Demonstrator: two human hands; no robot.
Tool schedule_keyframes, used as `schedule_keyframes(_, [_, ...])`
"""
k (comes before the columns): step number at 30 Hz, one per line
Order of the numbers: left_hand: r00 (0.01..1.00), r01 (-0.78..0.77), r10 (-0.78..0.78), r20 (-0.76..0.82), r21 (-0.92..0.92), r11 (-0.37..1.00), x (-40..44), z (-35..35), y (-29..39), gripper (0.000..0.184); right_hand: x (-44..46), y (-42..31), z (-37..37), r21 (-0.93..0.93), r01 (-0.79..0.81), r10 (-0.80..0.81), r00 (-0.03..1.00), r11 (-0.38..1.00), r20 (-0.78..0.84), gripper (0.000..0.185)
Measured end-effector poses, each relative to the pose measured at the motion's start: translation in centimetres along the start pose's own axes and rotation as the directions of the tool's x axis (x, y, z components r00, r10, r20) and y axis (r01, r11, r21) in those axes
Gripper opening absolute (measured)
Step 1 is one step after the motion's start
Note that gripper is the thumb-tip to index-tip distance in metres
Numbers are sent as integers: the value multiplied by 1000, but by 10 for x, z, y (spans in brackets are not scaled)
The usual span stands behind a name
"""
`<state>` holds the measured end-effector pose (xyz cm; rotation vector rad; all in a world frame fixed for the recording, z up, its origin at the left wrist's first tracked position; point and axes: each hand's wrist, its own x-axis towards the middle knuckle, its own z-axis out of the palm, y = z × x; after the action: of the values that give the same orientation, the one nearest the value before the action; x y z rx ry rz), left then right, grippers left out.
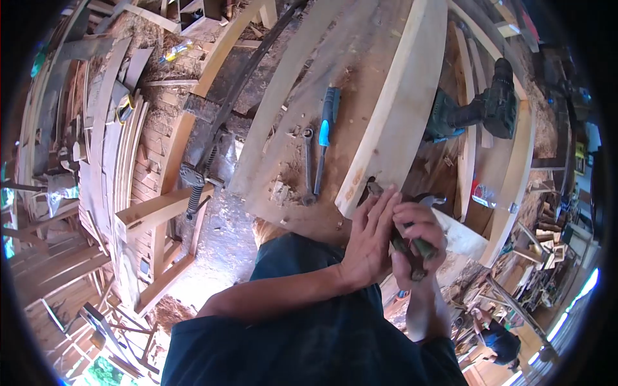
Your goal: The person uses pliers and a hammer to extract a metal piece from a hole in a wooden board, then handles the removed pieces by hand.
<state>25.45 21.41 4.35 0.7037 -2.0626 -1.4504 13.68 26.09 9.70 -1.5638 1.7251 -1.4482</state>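
Near the end of a pale wooden beam (402,96), my right hand (421,238) is wrapped round a dark green tool handle (418,249). My left hand (369,241) lies against the tool and my other hand, its fingers close together near a dark hole in the beam's end; what it grips is hidden. A curved metal piece (430,200) shows just beyond my right hand. Left of the beam, a metal wrench (308,167) and a blue-and-black tool (326,128) lie on a wide board (351,83).
A cordless drill (489,109) lies right of the beam. At the left are a clamp with a spring (194,186) and stacked wood strips (122,154). A tape measure (124,108) rests on them. Another person (499,341) is at the lower right.
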Motion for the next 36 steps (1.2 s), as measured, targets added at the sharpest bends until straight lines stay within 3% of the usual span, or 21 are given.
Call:
schedule_keyframes(4, [992,-95,82,-95,-135,986,10,13,-14,89,-13,-6,-3,13,-98,98,994,995,44,31])
schedule_keyframes(7, [989,-79,72,-131,-49,996,19,18,-8,86,-11,-4,-8,53,-139,139,990,989,3,37])
schedule_keyframes(10, [980,-97,58,-190,-206,974,35,14,2,79,3,-6,-20,11,-190,189,980,982,56,46])
schedule_keyframes(11, [982,-85,47,-184,-207,975,37,11,2,71,9,-15,-21,-40,-188,190,979,981,73,48])
schedule_keyframes(13, [985,-67,34,-168,-199,978,39,0,-2,56,4,-10,-28,123,-179,188,980,976,-64,51])
schedule_keyframes(16, [863,163,-403,-304,-587,793,45,-16,-12,34,-18,13,-60,80,-483,489,850,872,-197,60])
schedule_keyframes(17, [761,102,-592,-267,-852,514,48,-24,-22,38,-32,30,-71,-94,-608,584,788,789,-192,65])
schedule_keyframes(18, [653,64,-693,-305,-890,452,49,-34,-35,40,-46,45,-78,-261,-701,672,712,663,-206,71])
schedule_keyframes(19, [534,17,-781,-325,-919,395,48,-48,-48,43,-63,56,-83,-562,-631,662,727,535,-185,66])
schedule_keyframes(20, [528,136,-738,-421,-816,562,42,-66,-61,43,-76,59,-79,-600,-637,682,704,483,-198,67])
schedule_keyframes(22, [545,261,-680,-490,-671,694,38,-91,-85,47,-104,60,-71,-672,-645,726,649,365,-228,67])
schedule_keyframes(23, [552,320,-649,-524,-586,745,36,-103,-96,49,-128,73,-72,-688,-607,672,703,398,-233,61])
schedule_keyframes(24, [514,457,-721,-464,-563,689,38,-111,-97,50,-131,70,-69,-646,-645,686,684,408,-250,59])
schedule_keyframes(27, [614,671,-670,-417,-173,721,45,-100,-105,56,-128,66,-65,-561,-698,676,673,445,-300,44])
schedule_keyframes(28, [725,594,-399,-561,218,774,46,-94,-118,57,-131,71,-65,-489,-733,703,648,472,-293,41])
schedule_keyframes(29, [818,470,-82,-569,580,665,45,-87,-133,58,-137,77,-65,-415,-765,729,623,492,-284,37])
schedule_keyframes(30, [848,368,101,-520,715,594,52,-83,-123,52,-140,80,-65,-340,-790,751,602,511,-270,33])
schedule_keyframes(31, [847,285,281,-452,831,477,59,-80,-112,47,-142,82,-64,-384,-730,672,678,565,-300,25])
schedule_keyframes(34, [925,367,-350,-149,593,717,73,-90,-91,30,-143,81,-68,-365,-735,685,673,572,-281,24])
schedule_keyframes(35, [829,459,-554,-81,665,589,81,-91,-75,22,-145,80,-68,-340,-732,676,678,590,-289,24])
schedule_keyframes(36, [828,423,-559,-56,716,555,82,-89,-79,24,-146,80,-68,-315,-728,666,685,609,-295,23])
